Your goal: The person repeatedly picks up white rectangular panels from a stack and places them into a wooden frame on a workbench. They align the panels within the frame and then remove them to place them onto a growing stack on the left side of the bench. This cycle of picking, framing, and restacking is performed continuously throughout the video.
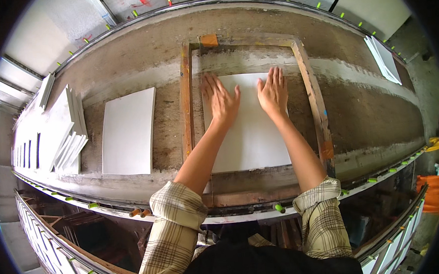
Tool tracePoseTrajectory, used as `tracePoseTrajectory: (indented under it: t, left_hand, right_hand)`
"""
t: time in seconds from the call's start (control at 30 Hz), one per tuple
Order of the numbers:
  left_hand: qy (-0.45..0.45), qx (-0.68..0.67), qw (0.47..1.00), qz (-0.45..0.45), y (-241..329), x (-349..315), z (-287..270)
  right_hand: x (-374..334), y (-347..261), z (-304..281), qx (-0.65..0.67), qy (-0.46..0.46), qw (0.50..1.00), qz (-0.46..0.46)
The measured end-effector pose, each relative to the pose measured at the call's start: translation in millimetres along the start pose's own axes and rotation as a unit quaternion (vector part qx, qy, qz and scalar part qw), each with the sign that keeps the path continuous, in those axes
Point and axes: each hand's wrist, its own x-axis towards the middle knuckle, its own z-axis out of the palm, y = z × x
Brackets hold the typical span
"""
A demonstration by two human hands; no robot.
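A white rectangular sheet [249, 143] lies on the long worktable, inside the outline of a wooden frame [187, 101]. My left hand [222, 101] rests palm down by the sheet's far left corner, fingers stretched out and pointing away. By the far right corner, my right hand [274, 95] lies flat, its fingers straight and the thumb a little apart. Neither hand grips anything. Whether a mesh spans the frame between hands and sheet I cannot tell. Orange tape [208, 40] sticks to the frame's far left corner.
Left of the frame is a white stack [129, 134] of sheets or board. Several fanned white sheets [66, 130] pile at the far left, and more sheets [383, 61] stand at the far right. Green pegs [280, 208] line the brown table's [372, 114] near and far rails.
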Motion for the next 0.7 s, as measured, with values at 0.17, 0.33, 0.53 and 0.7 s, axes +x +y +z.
tracePoseTrajectory:
  t: [0.17, 0.33, 0.53, 0.7]
  left_hand:
    - [-0.057, 0.029, 0.997, 0.042, -14.3, -46.4, -30.9]
    - [-0.141, 0.076, 0.974, 0.163, -5.0, -93.3, -70.0]
    - [-0.312, 0.057, 0.922, 0.222, -2.1, -112.6, -124.1]
    - [-0.222, 0.073, 0.957, 0.170, -40.1, -79.2, -188.1]
  right_hand:
    - [-62.7, 4.4, -32.9, 0.038, -0.017, 0.996, -0.074]
    - [-106.6, 7.5, -59.8, 0.062, -0.033, 0.989, -0.132]
    - [-126.3, 19.7, -87.2, 0.090, -0.122, 0.966, -0.207]
    - [-106.6, 77.6, -160.3, 0.038, -0.106, 0.991, -0.068]
